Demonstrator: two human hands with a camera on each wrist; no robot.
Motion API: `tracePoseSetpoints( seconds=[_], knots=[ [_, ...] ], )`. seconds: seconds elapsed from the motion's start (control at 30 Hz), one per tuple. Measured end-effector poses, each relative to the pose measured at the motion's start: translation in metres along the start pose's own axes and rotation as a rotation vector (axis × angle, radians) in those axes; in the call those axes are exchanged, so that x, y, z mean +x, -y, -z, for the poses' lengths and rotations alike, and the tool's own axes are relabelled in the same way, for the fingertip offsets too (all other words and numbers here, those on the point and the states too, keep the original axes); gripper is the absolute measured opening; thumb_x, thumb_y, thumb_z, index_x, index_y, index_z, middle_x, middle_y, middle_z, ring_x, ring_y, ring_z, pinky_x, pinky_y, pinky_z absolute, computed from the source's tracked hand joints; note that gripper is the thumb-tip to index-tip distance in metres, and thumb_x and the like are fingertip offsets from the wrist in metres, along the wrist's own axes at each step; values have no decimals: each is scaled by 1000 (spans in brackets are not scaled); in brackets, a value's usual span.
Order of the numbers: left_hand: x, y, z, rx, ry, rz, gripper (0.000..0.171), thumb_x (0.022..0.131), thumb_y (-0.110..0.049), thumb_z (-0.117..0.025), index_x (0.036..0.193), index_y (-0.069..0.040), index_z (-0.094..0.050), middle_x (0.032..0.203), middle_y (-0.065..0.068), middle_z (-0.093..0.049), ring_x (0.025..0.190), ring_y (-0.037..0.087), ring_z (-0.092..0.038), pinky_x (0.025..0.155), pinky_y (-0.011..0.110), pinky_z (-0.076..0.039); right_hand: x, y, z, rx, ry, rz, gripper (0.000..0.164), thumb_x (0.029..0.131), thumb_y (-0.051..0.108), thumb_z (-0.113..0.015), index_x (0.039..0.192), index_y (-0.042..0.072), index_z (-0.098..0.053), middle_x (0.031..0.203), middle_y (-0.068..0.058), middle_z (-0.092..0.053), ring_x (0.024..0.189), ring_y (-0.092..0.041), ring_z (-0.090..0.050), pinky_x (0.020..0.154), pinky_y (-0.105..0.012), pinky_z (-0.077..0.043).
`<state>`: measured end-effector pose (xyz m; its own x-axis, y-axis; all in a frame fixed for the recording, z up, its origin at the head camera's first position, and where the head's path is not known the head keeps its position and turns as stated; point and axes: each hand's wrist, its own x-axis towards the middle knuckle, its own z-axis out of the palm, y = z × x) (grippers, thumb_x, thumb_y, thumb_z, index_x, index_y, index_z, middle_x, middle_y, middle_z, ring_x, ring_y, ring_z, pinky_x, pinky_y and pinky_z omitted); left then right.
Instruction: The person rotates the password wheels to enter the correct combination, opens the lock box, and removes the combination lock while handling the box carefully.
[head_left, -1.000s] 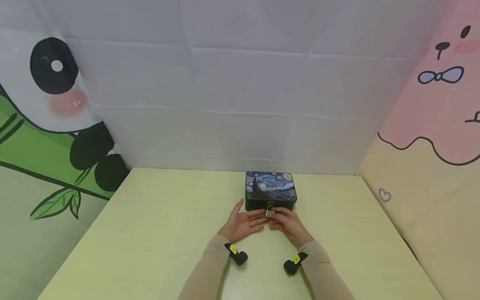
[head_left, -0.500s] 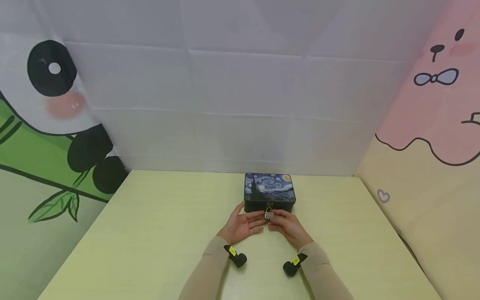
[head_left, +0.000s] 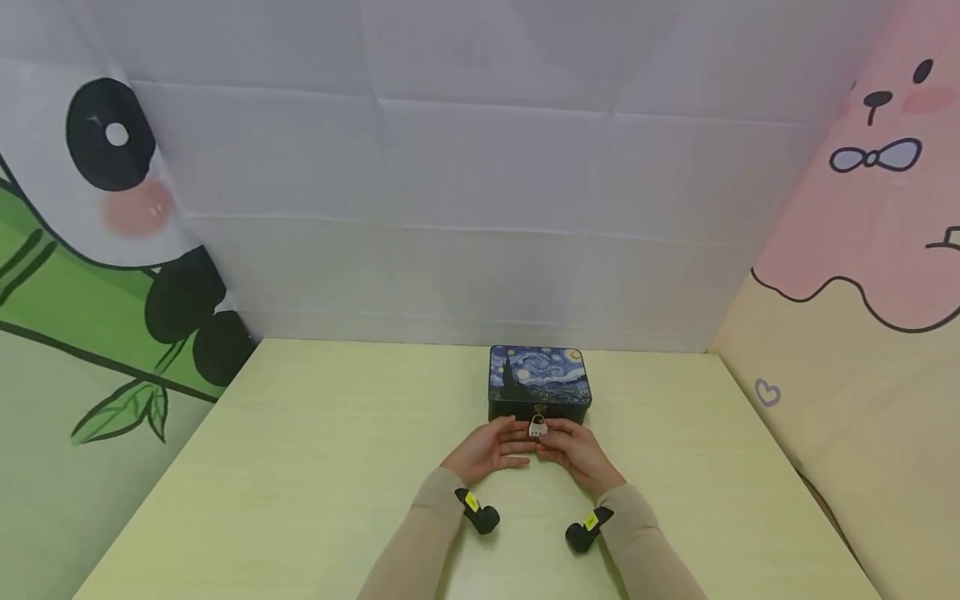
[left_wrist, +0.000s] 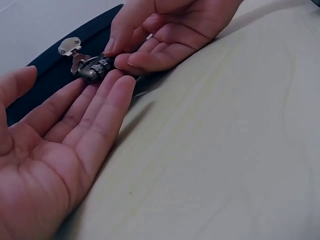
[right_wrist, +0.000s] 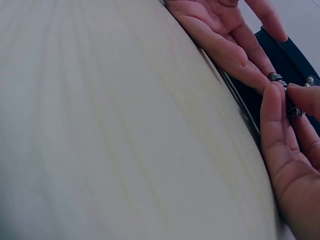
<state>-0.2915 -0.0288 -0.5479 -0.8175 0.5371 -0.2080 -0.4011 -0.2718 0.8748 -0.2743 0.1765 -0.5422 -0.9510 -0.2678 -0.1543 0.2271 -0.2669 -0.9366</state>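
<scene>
- Two hands meet at the front of a tin box (head_left: 540,375), a little below and right of the middle of the frame; the small padlock (head_left: 537,427) is at its near edge, between them.
- The right hand (head_left: 581,454) pinches the padlock with thumb and fingers. I judge its grip is small, so a slip of the thumb could turn a number wheel (left_wrist: 100,67) too far.
- The left hand (head_left: 483,450) grasps nothing: its fingers lie nearly straight, under the padlock in the left wrist view. If they drop away, the lock may tilt and the digits become hard to read.
- The shackle appears to pass through the clasp (left_wrist: 70,46); whether it is locked, I cannot tell. Pulling too early could strain the clasp.
- A strong pull could also drag the box toward the lower edge of the frame, because neither hand holds its body down.
</scene>
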Motion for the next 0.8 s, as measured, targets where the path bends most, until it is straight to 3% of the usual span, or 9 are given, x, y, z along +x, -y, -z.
tracePoseSetpoints(
  seconds=[0.3,0.47,0.8],
  knots=[
    [2,4,1,-9,-41,-9,41,107,-14,-46,141,9,-47,129,20,-62,110,23,-65,92,42,-56,0,-1,-3,0,-33,1,36,98,-6,-54,130,-18,-44,95,-5,-66,78,-13,-68,74,-25,-59],
    [2,5,-2,15,-75,-38,38,106,-6,-46,140,10,-46,127,20,-61,105,22,-66,91,41,-57,1,-2,-4,-13,-41,7,34,98,-5,-54,129,-17,-46,93,-4,-66,77,-12,-68,73,-24,-59],
    [3,4,-2,3,-65,-28,40,108,-17,-44,138,9,-49,119,17,-66,108,24,-65,94,43,-55,2,-1,-3,-5,-84,-12,35,101,2,-53,131,-15,-46,98,-7,-65,77,-14,-68,73,-26,-60]
  ],
)
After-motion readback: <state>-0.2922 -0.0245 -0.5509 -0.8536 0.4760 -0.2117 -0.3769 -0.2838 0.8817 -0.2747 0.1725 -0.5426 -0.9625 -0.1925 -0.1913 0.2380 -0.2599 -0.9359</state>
